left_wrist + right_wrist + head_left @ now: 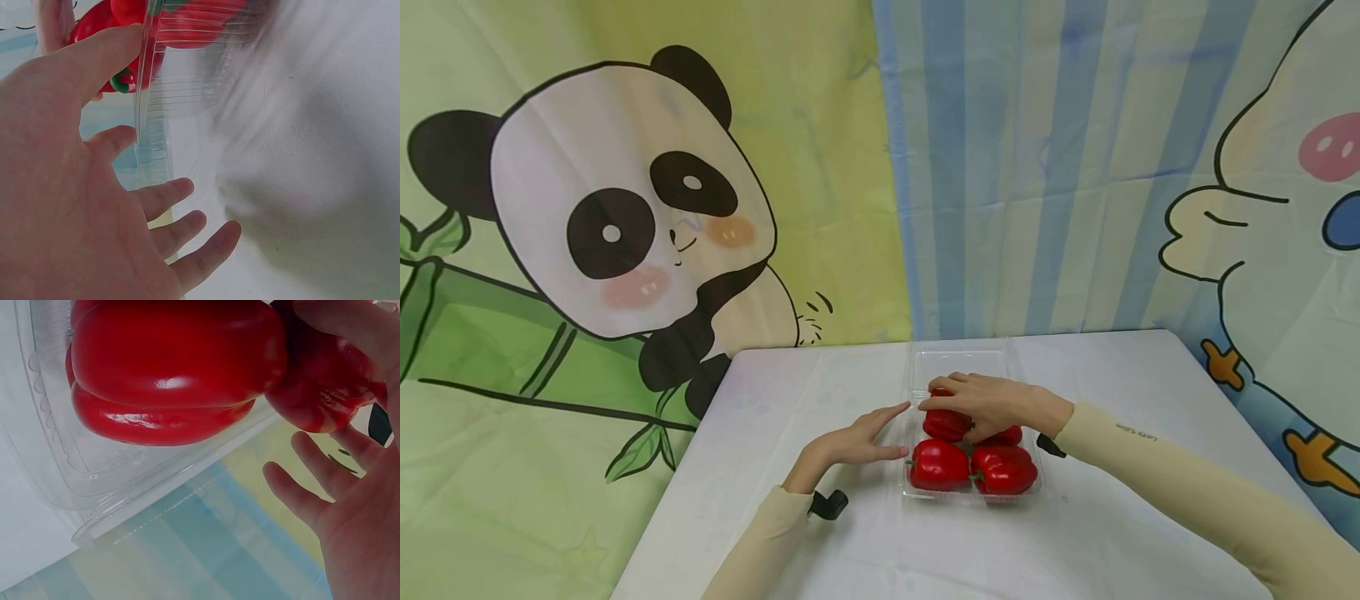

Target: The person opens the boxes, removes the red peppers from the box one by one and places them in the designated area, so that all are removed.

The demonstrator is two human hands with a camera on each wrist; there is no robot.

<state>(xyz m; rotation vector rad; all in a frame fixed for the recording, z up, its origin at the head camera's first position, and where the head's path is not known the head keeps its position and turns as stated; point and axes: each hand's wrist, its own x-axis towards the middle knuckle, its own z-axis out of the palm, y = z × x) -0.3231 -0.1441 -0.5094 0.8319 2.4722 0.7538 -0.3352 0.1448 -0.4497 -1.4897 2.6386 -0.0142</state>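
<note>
A clear plastic box (925, 495) on the table holds several red bell peppers. My right hand (992, 404) comes over the box from the right and grips the back-left bell pepper (946, 427), thumb on one side and fingers on the other. Partly under that hand lies the back-right bell pepper (1004, 437). In front sit a left bell pepper (938, 465) and a right bell pepper (1004, 471). At the box's left side is my left hand (857, 442), fingers spread and holding nothing; in the left wrist view its thumb (106, 59) reaches the box's rim.
The box's transparent lid (958, 363) lies folded back behind it, close to the far edge of the white table (820, 533). A printed curtain (820, 167) with a panda hangs directly behind the table.
</note>
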